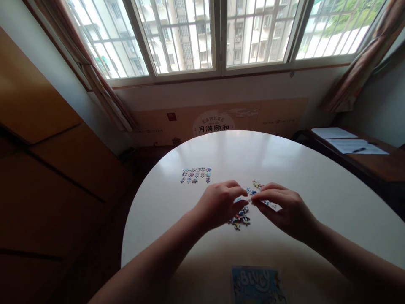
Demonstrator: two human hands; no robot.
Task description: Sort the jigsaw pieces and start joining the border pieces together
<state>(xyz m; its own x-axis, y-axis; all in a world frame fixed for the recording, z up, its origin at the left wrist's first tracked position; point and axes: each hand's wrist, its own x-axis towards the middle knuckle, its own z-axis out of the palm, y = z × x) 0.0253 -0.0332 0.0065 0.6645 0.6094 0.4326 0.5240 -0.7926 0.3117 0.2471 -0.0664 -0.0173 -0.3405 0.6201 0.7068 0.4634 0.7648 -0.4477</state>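
Note:
My right hand (286, 207) is closed in a pinch, with a small jigsaw puzzle piece (250, 200) at its fingertips. Facing it, my left hand (221, 202) curves over the loose pile of puzzle pieces (242, 219), its thumb and forefinger a little apart and nothing visible between them. Part of the pile is hidden behind both hands. More loose pieces (257, 184) lie just beyond the fingers. To the left, several puzzle pieces (196, 174) are laid out separately in short rows.
All of this is on a round white table (316, 181). A blue box marked "Bluey" (257, 285) sits at the near edge. At right, papers (357, 146) and a pen lie on a brown side table. Barred windows and a large printed carton (247, 116) stand beyond.

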